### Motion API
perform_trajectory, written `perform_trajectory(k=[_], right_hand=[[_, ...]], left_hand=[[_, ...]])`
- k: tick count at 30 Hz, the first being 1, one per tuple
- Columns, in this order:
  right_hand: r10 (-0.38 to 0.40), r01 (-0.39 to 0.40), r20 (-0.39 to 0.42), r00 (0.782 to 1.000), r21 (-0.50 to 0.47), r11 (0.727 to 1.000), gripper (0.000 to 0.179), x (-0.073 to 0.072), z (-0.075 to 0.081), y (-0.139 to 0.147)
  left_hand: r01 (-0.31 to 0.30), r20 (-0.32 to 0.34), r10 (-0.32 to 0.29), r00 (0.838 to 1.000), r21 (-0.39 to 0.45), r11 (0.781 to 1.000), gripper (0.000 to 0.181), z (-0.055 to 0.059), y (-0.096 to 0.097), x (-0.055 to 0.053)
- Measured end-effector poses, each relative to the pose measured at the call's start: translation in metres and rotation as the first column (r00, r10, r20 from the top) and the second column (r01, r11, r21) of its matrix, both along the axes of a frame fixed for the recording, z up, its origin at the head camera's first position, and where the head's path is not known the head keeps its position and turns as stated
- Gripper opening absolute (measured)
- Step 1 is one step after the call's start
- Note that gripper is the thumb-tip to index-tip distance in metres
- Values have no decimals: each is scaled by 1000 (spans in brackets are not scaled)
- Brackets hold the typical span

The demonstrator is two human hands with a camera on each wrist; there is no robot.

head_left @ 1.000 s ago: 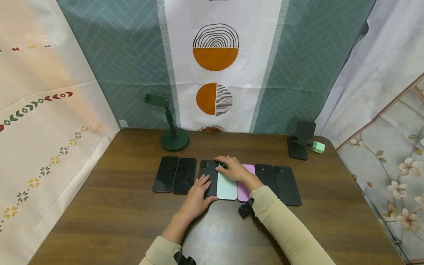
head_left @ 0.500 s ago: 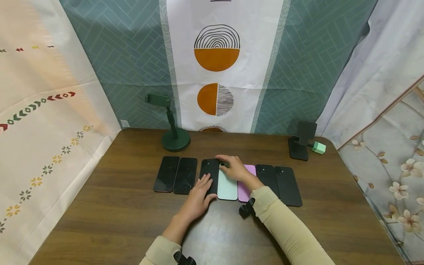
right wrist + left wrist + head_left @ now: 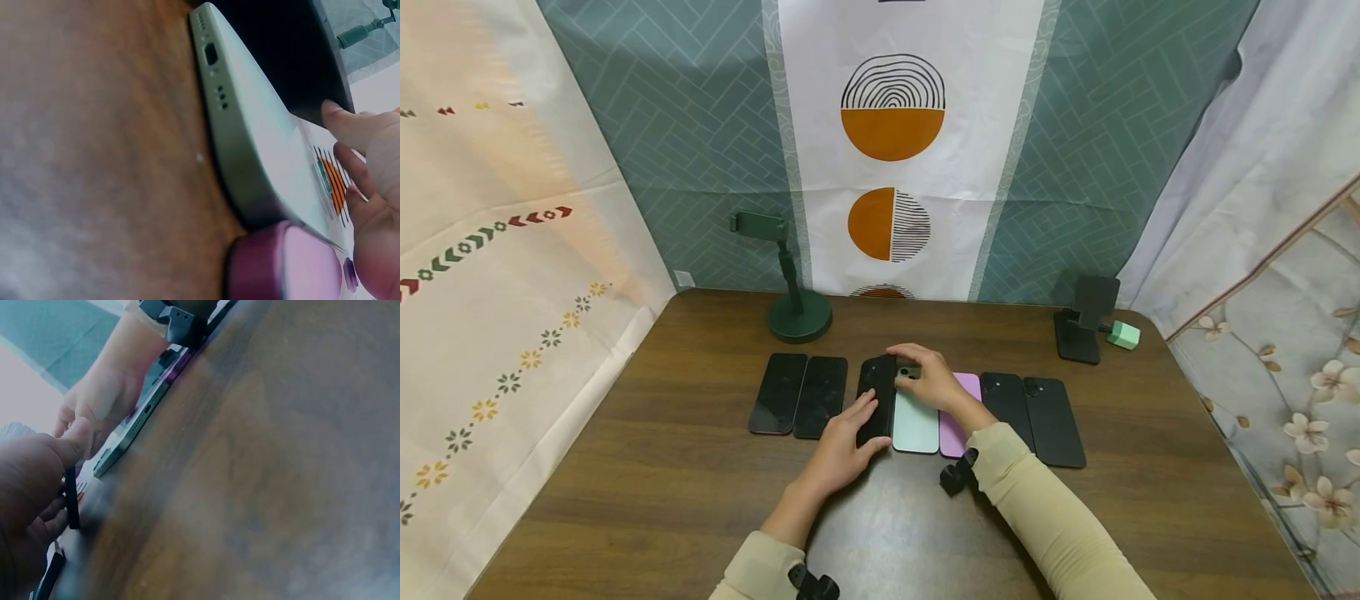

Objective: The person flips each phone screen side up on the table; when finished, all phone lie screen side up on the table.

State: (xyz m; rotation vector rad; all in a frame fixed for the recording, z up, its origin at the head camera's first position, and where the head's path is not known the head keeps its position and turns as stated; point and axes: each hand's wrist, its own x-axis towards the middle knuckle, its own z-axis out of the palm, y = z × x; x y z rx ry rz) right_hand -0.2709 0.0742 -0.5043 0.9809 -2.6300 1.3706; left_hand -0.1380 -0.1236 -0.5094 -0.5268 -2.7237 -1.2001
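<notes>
Several phones lie side by side in a row on the wooden table [image 3: 662,500]. The third from the left, a black phone [image 3: 877,392], stands tilted up on its long edge. My left hand [image 3: 863,421] pinches its near end, thumb [image 3: 78,434] against the thin black phone edge [image 3: 72,503]. My right hand [image 3: 908,363] curls over its far end, fingertips [image 3: 334,115] touching the black phone [image 3: 294,56]. Right of it lie a mint phone [image 3: 915,423] and a pink phone [image 3: 957,429], both back up; the mint phone [image 3: 250,144] and pink phone [image 3: 287,262] fill the right wrist view.
Two black phones [image 3: 797,393] lie screen up at the row's left end, two more black phones [image 3: 1033,412] back up at its right. A green phone stand [image 3: 793,312] and a black stand [image 3: 1082,321] with a mint charger [image 3: 1123,335] are near the back wall.
The black phone lay flat a second ago; both hands have tipped it up onto its long edge. The other phones have not moved.
</notes>
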Motion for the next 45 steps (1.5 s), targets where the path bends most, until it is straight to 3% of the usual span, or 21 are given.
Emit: perform_trajectory(k=[5,13,21,25,37,45], right_hand=[[5,-5,13,1000,-12,1000,54,-3,1,1],[46,-51,77,996,69,996,64,-6,1,-2],[65,-77,104,992,117,990,69,-5,5,-5],[76,-98,135,988,169,981,74,-5,7,-6],[121,-128,49,991,200,971,70,-8,4,-9],[126,-126,13,992,230,965,64,-9,4,-9]], left_hand=[[4,-16,-4,1000,18,1000,63,1,0,1],[-6,-42,9,999,68,998,60,0,2,4],[-23,-141,43,989,141,990,56,-1,2,5],[-8,-155,30,988,146,989,59,0,0,5],[61,-143,-36,989,173,983,61,4,-7,6],[-16,-62,26,998,160,987,59,10,-18,5]])
